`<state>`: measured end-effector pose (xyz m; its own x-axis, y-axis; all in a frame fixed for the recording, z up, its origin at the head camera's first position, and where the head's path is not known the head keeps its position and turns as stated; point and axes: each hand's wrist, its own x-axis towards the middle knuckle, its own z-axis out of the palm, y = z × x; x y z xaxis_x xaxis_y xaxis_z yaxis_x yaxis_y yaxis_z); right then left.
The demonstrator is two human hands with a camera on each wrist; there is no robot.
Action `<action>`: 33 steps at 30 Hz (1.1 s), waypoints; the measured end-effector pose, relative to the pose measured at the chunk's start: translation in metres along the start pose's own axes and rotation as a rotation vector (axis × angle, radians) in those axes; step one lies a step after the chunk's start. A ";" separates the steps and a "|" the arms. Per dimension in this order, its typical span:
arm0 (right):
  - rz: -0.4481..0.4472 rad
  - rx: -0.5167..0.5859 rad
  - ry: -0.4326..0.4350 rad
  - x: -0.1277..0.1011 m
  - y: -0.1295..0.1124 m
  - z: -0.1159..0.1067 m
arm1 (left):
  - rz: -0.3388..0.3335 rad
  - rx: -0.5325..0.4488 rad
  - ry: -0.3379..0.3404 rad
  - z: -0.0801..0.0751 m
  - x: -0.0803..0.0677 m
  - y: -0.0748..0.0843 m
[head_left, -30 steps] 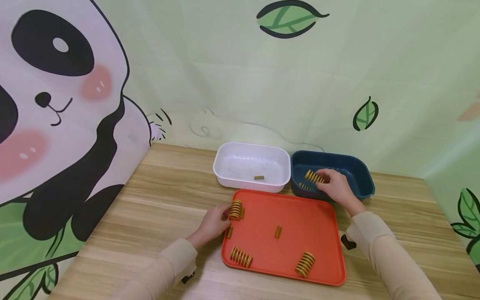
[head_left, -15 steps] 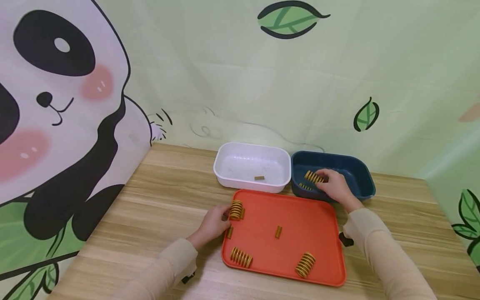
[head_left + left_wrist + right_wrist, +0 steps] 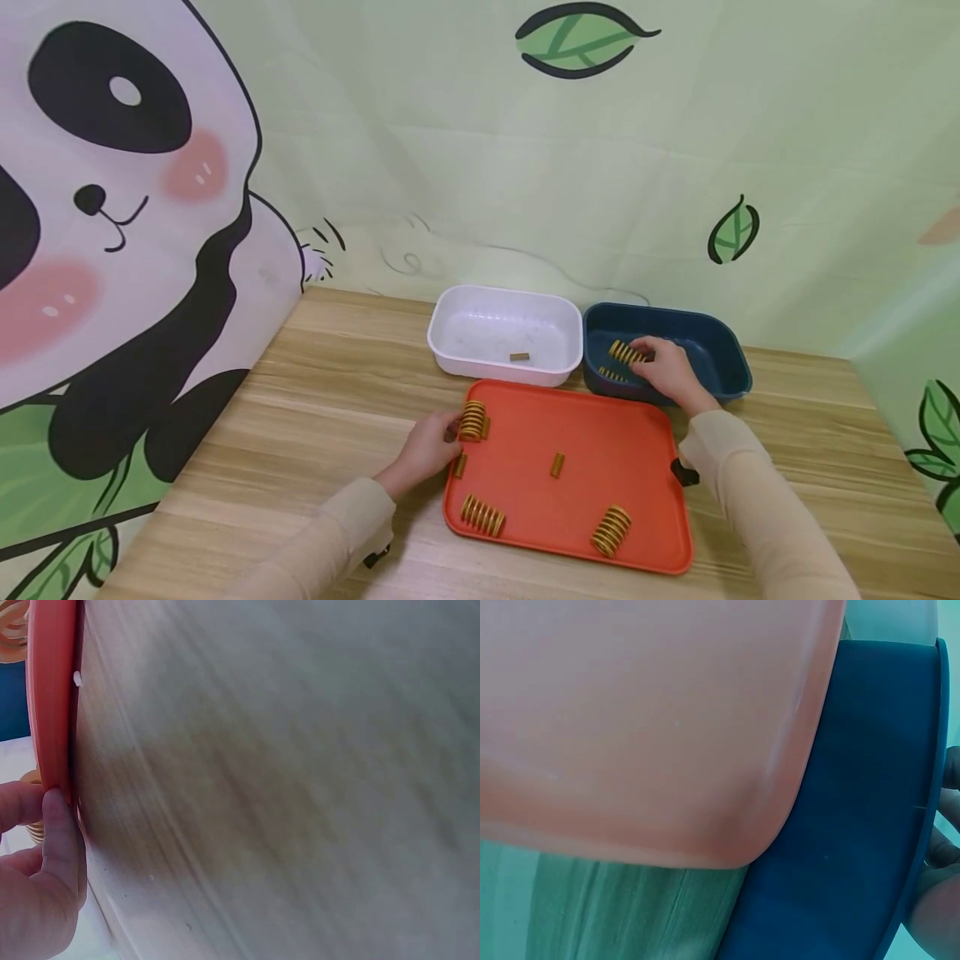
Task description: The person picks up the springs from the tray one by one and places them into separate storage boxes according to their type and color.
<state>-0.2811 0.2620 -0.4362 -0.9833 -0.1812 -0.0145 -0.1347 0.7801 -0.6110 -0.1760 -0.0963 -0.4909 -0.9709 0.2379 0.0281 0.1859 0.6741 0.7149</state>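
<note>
Right hand (image 3: 670, 372) pinched big spring (image 3: 626, 353) inside blue bin (image 3: 726, 354), above bin floor. Left hand (image 3: 427, 447) gripped spring (image 3: 472, 419) at tray (image 3: 637, 454) edge. Advice: lower spring before letting go, lift left one clear of rim.

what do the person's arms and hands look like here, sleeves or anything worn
Both arms wear long beige sleeves reaching the wrists. The left hand and right hand are bare, no gloves. A small black device, likely the wrist camera, sits under each wrist.
</note>
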 end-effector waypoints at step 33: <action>0.077 -0.033 -0.112 0.028 0.004 0.009 | -0.013 -0.007 -0.018 -0.001 0.000 0.001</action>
<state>-0.3082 0.2544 -0.4460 -0.9715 -0.1845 -0.1491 -0.0655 0.8129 -0.5788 -0.1759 -0.0964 -0.4898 -0.9703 0.2418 0.0057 0.1719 0.6728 0.7196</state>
